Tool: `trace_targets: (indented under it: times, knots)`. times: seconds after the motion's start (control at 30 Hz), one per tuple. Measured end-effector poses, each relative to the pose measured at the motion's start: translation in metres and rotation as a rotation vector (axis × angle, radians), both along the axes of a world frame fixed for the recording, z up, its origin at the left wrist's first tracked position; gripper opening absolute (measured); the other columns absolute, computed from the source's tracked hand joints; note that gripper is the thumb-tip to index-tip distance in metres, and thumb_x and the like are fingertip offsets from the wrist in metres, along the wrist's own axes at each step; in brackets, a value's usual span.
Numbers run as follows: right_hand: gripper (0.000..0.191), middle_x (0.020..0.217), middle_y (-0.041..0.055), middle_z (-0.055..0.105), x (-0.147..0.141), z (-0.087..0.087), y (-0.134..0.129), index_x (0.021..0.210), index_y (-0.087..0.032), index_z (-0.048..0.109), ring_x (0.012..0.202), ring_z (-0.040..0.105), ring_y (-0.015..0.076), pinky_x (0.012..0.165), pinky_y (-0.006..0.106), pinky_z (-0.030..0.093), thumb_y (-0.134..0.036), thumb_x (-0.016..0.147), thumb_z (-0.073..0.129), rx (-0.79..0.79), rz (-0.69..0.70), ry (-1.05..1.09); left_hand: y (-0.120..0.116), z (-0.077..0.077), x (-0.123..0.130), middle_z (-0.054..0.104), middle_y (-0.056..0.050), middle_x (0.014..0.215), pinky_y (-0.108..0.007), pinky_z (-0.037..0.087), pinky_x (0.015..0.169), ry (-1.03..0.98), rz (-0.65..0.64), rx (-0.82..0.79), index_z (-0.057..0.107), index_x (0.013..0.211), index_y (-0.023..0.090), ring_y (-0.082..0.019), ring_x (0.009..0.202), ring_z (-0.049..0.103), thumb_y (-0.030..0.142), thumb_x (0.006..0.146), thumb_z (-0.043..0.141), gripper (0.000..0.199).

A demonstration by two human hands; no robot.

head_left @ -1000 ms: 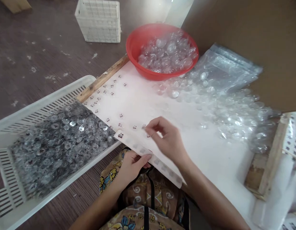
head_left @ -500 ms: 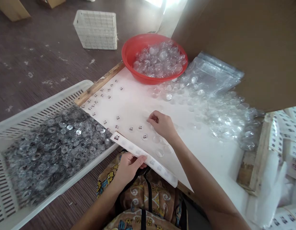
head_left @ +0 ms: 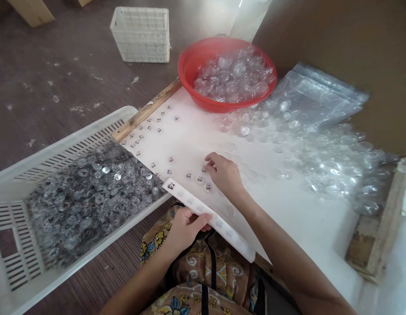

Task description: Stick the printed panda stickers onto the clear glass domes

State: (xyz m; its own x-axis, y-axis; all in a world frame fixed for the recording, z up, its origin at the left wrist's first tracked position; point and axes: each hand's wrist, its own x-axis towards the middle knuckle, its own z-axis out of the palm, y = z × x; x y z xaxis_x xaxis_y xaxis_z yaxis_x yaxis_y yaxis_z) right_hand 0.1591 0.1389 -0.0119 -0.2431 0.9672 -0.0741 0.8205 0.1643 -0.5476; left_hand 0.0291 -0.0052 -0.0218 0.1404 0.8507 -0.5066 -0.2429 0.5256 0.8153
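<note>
My left hand (head_left: 188, 225) is closed around a long white sticker strip (head_left: 219, 224), thumb on top. One dark panda sticker (head_left: 171, 186) shows at the strip's far left end; paler shapes run along the rest. My right hand (head_left: 225, 174) is over the white board (head_left: 176, 142), with thumb and forefinger slightly parted and nothing visible between them. Just by the thumb tip lies a small panda sticker (head_left: 204, 169), apparently on a clear disc. Other clear discs with panda stickers (head_left: 207, 187) lie left of and below that hand. Plain clear discs (head_left: 229, 211) are beside its wrist.
A white crate (head_left: 128, 113) full of clear pieces with dark prints stands at left. At the back are a red basin (head_left: 203, 103) of clear domed pieces and a plastic bag (head_left: 321, 94). Loose clear discs (head_left: 334, 153) pile at right. A white basket (head_left: 145, 48) sits on the floor.
My right thumb and forefinger have parted from a pinch, and a panda sticker now shows by the thumb. The view has shifted slightly; my left hand keeps the strip.
</note>
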Motion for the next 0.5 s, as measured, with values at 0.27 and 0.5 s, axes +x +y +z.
trace_targets:
  times: [0.27, 0.5]
  knots:
    - [0.007, 0.086, 0.0013, 0.069, -0.033, 0.052, -0.037, 0.094, -0.02, 0.064, 0.074, 0.061, 0.0134, 0.069, 0.025, 0.045, -0.018, 0.087, 0.063, -0.073, 0.217, 0.391, 0.001, 0.009, 0.003, 0.059, -0.002, 0.059, -0.025, 0.043, 0.057, 0.054, -0.022, 0.067, 0.062, 0.065, 0.014, -0.014, 0.056, 0.052, 0.047, 0.079, 0.068, 0.037]
    - [0.009, 0.094, 0.0045, 0.065, -0.048, 0.06, -0.055, 0.093, -0.018, 0.061, 0.082, 0.06, 0.0147, 0.074, 0.027, 0.045, -0.015, 0.086, 0.066, -0.055, 0.199, 0.332, 0.003, 0.016, 0.007, 0.053, 0.0, 0.051, -0.023, 0.029, 0.05, 0.135, -0.055, 0.153, 0.054, 0.052, 0.015, -0.011, 0.05, 0.04, 0.034, 0.073, 0.067, 0.032]
